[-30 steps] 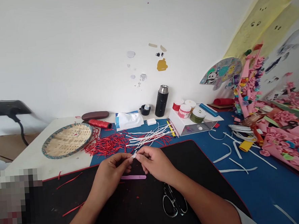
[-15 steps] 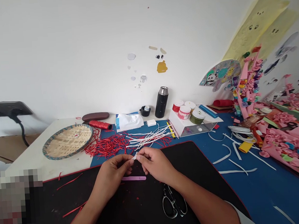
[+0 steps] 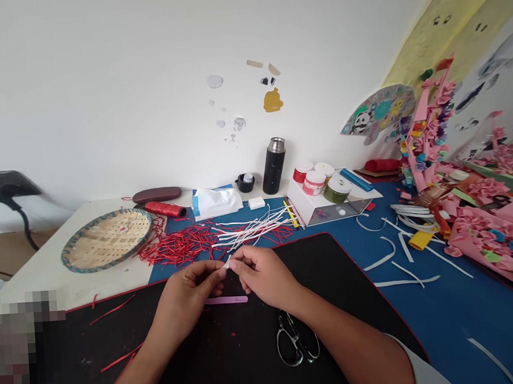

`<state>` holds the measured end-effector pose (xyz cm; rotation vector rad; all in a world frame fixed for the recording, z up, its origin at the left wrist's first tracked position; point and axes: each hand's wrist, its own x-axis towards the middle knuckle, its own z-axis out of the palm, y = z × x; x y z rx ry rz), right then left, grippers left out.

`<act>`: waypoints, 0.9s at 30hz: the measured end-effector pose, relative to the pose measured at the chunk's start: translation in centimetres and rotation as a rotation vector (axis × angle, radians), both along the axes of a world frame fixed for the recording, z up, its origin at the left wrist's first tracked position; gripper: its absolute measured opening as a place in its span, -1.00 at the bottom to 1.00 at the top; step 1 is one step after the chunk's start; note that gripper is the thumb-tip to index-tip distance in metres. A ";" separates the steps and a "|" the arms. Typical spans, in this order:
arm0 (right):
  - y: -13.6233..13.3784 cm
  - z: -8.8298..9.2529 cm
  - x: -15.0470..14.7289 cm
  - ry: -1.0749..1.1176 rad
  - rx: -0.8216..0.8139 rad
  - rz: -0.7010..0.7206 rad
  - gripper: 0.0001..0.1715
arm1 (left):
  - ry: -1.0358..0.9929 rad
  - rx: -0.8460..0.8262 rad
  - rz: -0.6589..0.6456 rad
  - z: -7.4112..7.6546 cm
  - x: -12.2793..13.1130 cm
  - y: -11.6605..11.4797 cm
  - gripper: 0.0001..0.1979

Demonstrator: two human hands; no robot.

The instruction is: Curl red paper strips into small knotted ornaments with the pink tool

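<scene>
Between my two hands a small white strip [image 3: 227, 264] shows at the fingertips. My left hand [image 3: 188, 293] pinches its left end, and my right hand [image 3: 261, 274] pinches the other with thumb and forefinger. Most of the strip is hidden by the fingers. Just under them on the black mat [image 3: 232, 361] lies a flat purple stick [image 3: 228, 300]. Scissors [image 3: 291, 340] with dark handles rest on the mat beside my right forearm. Behind the hands are a bundle of white strips [image 3: 252, 230] and a tangle of red cords [image 3: 181, 243].
A woven basket [image 3: 107, 239] stands at left, near a red thread spool [image 3: 165, 209]. Toward the wall are a white packet [image 3: 217, 201], a black thermos [image 3: 274, 166] and a white box [image 3: 316, 206] bearing jars. Pink paper flowers [image 3: 479, 219] crowd the right side, with loose white strips [image 3: 407, 281] nearby.
The camera view has shifted slightly, so the scene sits a little higher and mostly farther left. Both hands keep their pinch on the white strip, with only a slight shift of the fingers.
</scene>
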<state>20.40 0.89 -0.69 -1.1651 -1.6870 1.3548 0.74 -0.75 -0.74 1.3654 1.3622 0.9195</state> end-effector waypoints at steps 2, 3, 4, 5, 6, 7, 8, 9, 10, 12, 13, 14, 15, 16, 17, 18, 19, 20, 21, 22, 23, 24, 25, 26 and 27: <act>0.0 0.1 0.0 -0.004 0.005 0.004 -0.81 | 0.008 -0.007 0.004 0.0 0.0 0.0 -0.59; 0.0 0.1 0.0 -0.008 0.009 0.004 -0.81 | 0.011 -0.010 0.004 0.1 0.1 0.0 -0.59; -0.1 0.2 0.0 -0.013 0.013 0.004 -0.81 | 0.014 -0.014 0.005 0.1 0.1 0.0 -0.58; -0.1 0.2 0.0 -0.018 0.016 0.003 -0.81 | 0.016 -0.017 0.006 0.1 0.0 0.0 -0.57; -0.1 0.2 0.0 -0.023 0.020 0.003 -0.81 | 0.017 -0.019 0.007 0.1 0.0 -0.1 -0.56; -0.1 0.1 0.0 -0.025 0.022 0.001 -0.81 | 0.017 -0.021 0.007 0.1 0.0 -0.1 -0.56; -0.2 0.1 0.0 -0.025 0.024 0.000 -0.82 | 0.018 -0.024 0.008 0.1 0.0 -0.1 -0.55; -0.2 0.1 0.0 -0.025 0.024 0.001 -0.82 | 0.020 -0.026 0.010 0.2 0.0 -0.1 -0.55; -0.2 0.1 0.0 -0.024 0.023 0.001 -0.82 | 0.022 -0.028 0.011 0.2 0.1 -0.1 -0.55; -0.2 0.1 0.0 -0.026 0.021 0.002 -0.82 | 0.022 -0.026 0.010 0.3 0.1 -0.1 -0.56; -0.2 0.1 0.0 -0.028 0.020 0.002 -0.82 | 0.020 -0.025 0.010 0.4 0.2 -0.1 -0.56; -0.2 0.1 0.0 -0.028 0.020 0.004 -0.81 | 0.018 -0.024 0.011 0.5 0.2 -0.1 -0.56; -0.2 0.1 0.0 -0.027 0.021 0.004 -0.81 | 0.015 -0.024 0.012 0.5 0.2 -0.2 -0.56; -0.2 0.2 0.0 -0.027 0.024 0.004 -0.81 | 0.014 -0.026 0.014 0.6 0.3 -0.2 -0.55; -0.2 0.2 0.0 -0.027 0.026 0.005 -0.81 | 0.015 -0.029 0.016 0.6 0.3 -0.2 -0.55; -0.2 0.2 0.0 -0.027 0.029 0.004 -0.81 | 0.016 -0.031 0.019 0.6 0.3 -0.2 -0.55; -0.2 0.2 0.0 -0.028 0.031 0.003 -0.81 | 0.017 -0.031 0.019 0.6 0.3 -0.2 -0.55; -0.2 0.3 0.0 -0.029 0.032 0.003 -0.81 | 0.017 -0.031 0.017 0.6 0.3 -0.2 -0.55; -0.2 0.3 0.0 -0.030 0.032 0.003 -0.81 | 0.018 -0.031 0.014 0.6 0.3 -0.2 -0.55; -0.2 0.3 0.1 -0.031 0.031 0.004 -0.81 | 0.019 -0.029 0.013 0.5 0.3 -0.2 -0.55; -0.2 0.3 0.1 -0.032 0.029 0.004 -0.81 | 0.020 -0.027 0.011 0.5 0.2 -0.2 -0.56; -0.2 0.2 0.1 -0.032 0.029 0.005 -0.81 | 0.020 -0.024 0.009 0.4 0.2 -0.2 -0.57; -0.2 0.2 0.1 -0.032 0.029 0.005 -0.81 | 0.020 -0.021 0.008 0.4 0.2 -0.2 -0.57; -0.2 0.2 0.1 -0.032 0.031 0.007 -0.81 | 0.019 -0.018 0.005 0.4 0.2 -0.2 -0.58; -0.3 0.2 0.1 -0.032 0.033 0.008 -0.81 | 0.018 -0.017 0.002 0.4 0.2 -0.2 -0.58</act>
